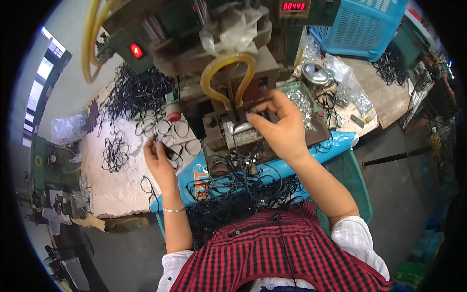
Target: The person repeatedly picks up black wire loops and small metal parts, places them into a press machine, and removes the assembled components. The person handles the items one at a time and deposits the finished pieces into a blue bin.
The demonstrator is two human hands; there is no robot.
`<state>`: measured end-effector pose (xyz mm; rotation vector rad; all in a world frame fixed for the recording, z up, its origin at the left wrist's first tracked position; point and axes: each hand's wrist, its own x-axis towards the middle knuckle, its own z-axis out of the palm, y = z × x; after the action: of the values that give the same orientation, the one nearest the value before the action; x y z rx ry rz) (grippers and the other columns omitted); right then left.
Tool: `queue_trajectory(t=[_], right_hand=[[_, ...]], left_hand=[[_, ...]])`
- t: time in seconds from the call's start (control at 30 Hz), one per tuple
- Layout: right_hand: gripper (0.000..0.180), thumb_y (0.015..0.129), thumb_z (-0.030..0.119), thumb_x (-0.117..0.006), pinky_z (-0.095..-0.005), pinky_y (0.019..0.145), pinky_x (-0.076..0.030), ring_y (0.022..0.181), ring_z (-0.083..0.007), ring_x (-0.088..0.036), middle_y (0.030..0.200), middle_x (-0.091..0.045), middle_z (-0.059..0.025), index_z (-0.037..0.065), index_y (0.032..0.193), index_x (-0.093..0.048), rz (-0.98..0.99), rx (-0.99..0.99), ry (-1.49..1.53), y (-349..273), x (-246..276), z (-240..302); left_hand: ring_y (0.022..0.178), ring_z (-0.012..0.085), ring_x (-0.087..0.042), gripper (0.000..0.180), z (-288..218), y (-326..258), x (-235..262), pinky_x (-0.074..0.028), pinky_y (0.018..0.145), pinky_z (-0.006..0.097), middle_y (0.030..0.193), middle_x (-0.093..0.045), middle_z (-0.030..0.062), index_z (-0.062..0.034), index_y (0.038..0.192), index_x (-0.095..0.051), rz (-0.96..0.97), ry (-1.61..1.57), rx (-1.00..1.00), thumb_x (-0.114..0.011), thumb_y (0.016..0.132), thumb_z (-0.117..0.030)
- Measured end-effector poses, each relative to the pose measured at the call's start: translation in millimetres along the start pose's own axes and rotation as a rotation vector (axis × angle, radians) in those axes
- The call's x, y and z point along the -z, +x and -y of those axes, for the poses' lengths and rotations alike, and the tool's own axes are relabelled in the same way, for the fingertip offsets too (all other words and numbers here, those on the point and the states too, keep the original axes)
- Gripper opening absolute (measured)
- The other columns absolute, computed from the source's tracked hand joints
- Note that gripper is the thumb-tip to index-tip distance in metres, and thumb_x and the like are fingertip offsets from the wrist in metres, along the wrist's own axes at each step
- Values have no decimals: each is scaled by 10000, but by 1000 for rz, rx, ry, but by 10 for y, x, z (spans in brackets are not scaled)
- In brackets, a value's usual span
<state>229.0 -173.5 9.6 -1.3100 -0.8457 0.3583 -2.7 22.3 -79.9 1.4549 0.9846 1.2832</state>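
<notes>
My right hand point(284, 129) is at the die of a green bench press, thumb and fingers closed around the edge of a black eyeglass frame point(235, 138). Part of that frame hangs below the die, and the rest is hidden by my fingers and the tooling. On the left, my left hand point(160, 163) is over the pale tabletop, its fingers curled on another black eyeglass frame point(170, 153). Other eyeglass frames point(181, 129) lie just beyond it. The press block point(250, 75) carries a looped yellow tube point(228, 61) in front.
A tangled heap of black frames point(138, 90) covers the far left of the table. More frames point(219, 211) pile against my checked apron, by a blue plastic sheet point(316, 155). Right of the press are a tray of clear scraps point(297, 100), a metal-lidded pot point(315, 74) and a blue basket point(362, 29).
</notes>
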Motion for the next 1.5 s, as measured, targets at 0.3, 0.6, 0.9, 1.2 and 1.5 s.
queue_trajectory(t=[0.3,0.6,0.9,1.2,1.5], right_hand=[[538,862,-27,-728,-269,933,-499,998,-100,-654,975,-740,-56,-67,1360,-526,3,-233,308,-53,-204,130],[290,789,131,-776,-511,1047,-460,1391,-405,-472,1351,-613,-222,96,1076,-762,-165,137,-1203,-189,721,-434],[101,801,116,-773,-469,944,-506,1163,-367,-624,1135,-700,-162,67,890,-775,-258,193,-1043,-85,1009,-803],[98,849,73,-717,-410,817,-533,895,-322,-685,924,-730,-123,56,939,-751,-324,229,-900,-45,880,-795],[122,843,76,-757,-368,836,-531,902,-277,-700,940,-743,-118,28,955,-764,-336,205,-789,-72,900,-712]], left_hand=[[1014,223,-638,170,-1505,5,-648,-628,816,461,1126,-610,162,11,1110,-527,243,-432,-599,-596,969,75],[741,284,-720,284,-1339,-372,-459,-566,685,344,1022,-739,173,-59,997,-592,561,-59,-954,-730,799,89],[699,172,-625,235,-1269,-519,-762,-624,695,333,1030,-758,62,-110,808,-609,729,250,-1411,-816,719,-47],[791,227,-691,176,-1229,-551,-657,-639,803,384,1111,-752,90,-73,907,-693,767,234,-1322,-768,753,-33],[1109,368,-611,165,-996,100,24,-433,996,474,1233,-680,135,-44,963,-675,-118,918,-777,-764,850,-124]])
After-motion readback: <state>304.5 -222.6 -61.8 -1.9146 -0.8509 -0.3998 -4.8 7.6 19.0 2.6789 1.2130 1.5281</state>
